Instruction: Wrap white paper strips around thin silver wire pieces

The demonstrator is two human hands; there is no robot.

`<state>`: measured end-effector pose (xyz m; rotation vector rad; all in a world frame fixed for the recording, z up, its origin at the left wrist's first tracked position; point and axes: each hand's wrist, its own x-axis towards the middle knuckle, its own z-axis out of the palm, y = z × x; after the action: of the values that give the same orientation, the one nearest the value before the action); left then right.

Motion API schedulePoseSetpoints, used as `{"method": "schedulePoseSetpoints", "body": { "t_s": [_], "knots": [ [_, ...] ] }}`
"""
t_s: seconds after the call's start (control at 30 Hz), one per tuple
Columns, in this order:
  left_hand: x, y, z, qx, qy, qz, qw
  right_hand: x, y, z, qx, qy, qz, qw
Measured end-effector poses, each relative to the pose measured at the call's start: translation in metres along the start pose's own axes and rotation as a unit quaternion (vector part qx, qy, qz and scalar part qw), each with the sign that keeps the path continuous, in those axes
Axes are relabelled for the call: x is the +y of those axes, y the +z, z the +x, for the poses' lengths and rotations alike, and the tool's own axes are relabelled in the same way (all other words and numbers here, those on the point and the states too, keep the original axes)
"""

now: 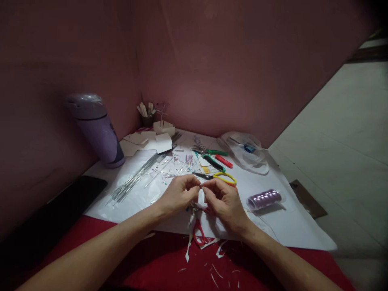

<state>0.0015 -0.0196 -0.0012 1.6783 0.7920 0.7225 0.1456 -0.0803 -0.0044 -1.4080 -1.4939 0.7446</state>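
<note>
My left hand [181, 193] and my right hand [223, 199] meet over the white sheet [298, 226], thumbs and forefingers pinched fingertip to fingertip. Whatever they hold between them is too small to make out. Just beyond my right hand lie scissors with yellow handles [226, 176]. Below the hands, red-handled scissors [199, 233] are partly hidden. A spool of shiny purple thread [265, 199] rests on its side to the right. Left of the hands is a bundle of thin metal wires [133, 180], with small purple wire pieces [189, 161] farther back.
Green-handled pliers [214, 162], a red cutter [224, 161] and a clear plastic bag [248, 157] lie at the back. On the left stand a purple tumbler [98, 135] and a dark flat device [72, 206]. Paper scraps [188, 248] litter the red cloth [157, 262]. Walls border the table.
</note>
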Motion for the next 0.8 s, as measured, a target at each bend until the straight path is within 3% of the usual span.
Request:
{"method": "schedulePoseSetpoints", "body": {
  "t_s": [0.2, 0.37, 0.8],
  "knots": [
    [-0.0079, -0.0001, -0.003, 0.058, 0.093, 0.206, 0.972, -0.0005, 0.0033, -0.0005, -0.008, 0.037, 0.063, 0.997],
    [-0.0088, -0.001, -0.0036, 0.056, 0.139, 0.334, 0.931, 0.002, 0.0042, 0.0025, -0.059, 0.109, 0.169, 0.978],
    [-0.0034, 0.0026, -0.0076, 0.024, 0.167, 0.352, 0.921, -0.0034, 0.0057, -0.0001, -0.074, 0.101, 0.209, 0.97]
  ]
}}
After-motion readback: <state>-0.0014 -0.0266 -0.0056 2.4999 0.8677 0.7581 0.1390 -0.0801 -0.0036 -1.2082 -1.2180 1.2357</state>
